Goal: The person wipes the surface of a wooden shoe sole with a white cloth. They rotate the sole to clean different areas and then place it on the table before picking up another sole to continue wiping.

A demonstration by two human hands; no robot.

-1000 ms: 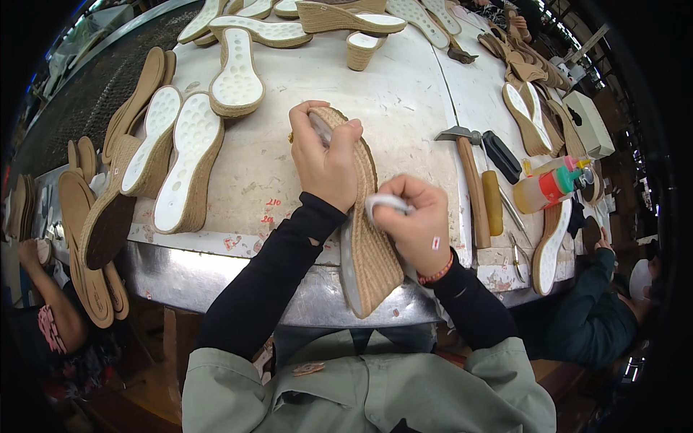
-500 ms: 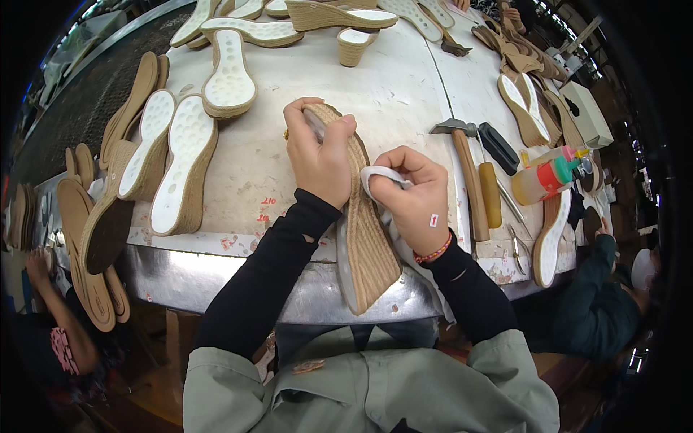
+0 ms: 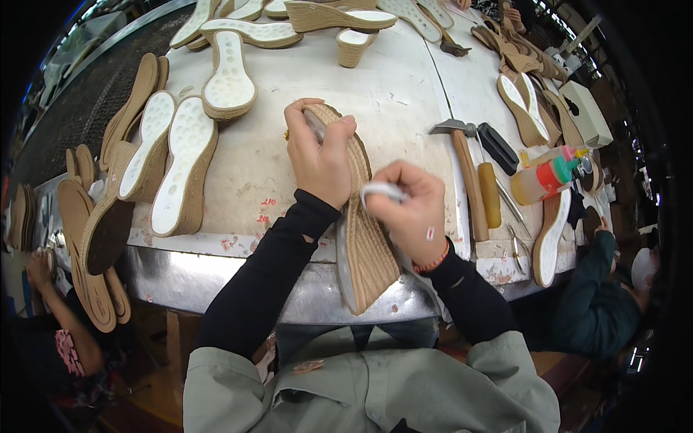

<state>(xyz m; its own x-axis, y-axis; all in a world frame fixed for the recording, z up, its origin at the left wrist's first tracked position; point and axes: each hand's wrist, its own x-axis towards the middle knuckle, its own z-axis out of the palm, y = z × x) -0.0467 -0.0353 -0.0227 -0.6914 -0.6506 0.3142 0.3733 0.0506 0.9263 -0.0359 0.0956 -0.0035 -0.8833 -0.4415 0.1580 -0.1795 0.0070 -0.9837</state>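
The fingers of the left hand (image 3: 321,162) are clamped around the narrow far end of a braided wedge sole (image 3: 372,267), its heel end over the metal front edge of the table (image 3: 289,68). The fingers of the right hand (image 3: 415,216) are closed on a white cloth (image 3: 386,190) at the sole's side. A hammer (image 3: 471,187) lies to the right; white-topped wedge soles (image 3: 186,169) rest to the left.

white worktable (image 3: 303,76) | shiny metal front edge (image 3: 180,276) | left: dark mesh surface (image 3: 94,108) | right: pale bar (image 3: 585,39), possibly framing
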